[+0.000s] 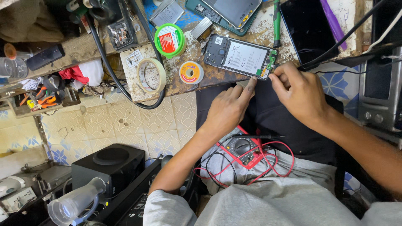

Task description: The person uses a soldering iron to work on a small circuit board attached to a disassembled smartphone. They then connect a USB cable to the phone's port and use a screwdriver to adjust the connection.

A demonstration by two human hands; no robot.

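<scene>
Opened phone (240, 57) with back removed, white battery and green board exposed, just right of solder spool (191, 72), left hand (228, 109) forefinger extended touching its lower edge, right hand (298, 92) fingertips pinched at its board corner, anything held too small to tell.

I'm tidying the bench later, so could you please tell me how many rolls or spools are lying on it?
3: a masking tape roll at the bench's front edge, a green-rimmed spool behind it, and a small yellow solder spool beside the opened phone. Others may be hidden under clutter.
</scene>
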